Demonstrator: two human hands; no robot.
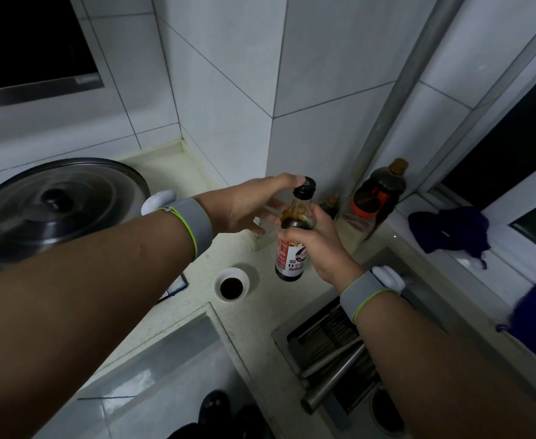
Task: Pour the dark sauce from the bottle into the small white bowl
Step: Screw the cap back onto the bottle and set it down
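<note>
The glass sauce bottle [293, 245], with a red and white label and dark sauce inside, is held upright above the counter. My right hand [322, 247] grips its body from the right. My left hand [254, 205] reaches in from the left, its thumb and fingertips on the black cap [305, 186] at the bottle's top. The small white bowl [232, 284] stands on the counter just left of the bottle's base and holds a pool of dark sauce.
A large pot with a steel lid [54, 204] sits at the left. A big dark sauce jug [379, 193] stands in the corner behind the bottle. A sink with a metal rack [333, 337] lies at the right. Purple cloths [450, 229] rest on the sill.
</note>
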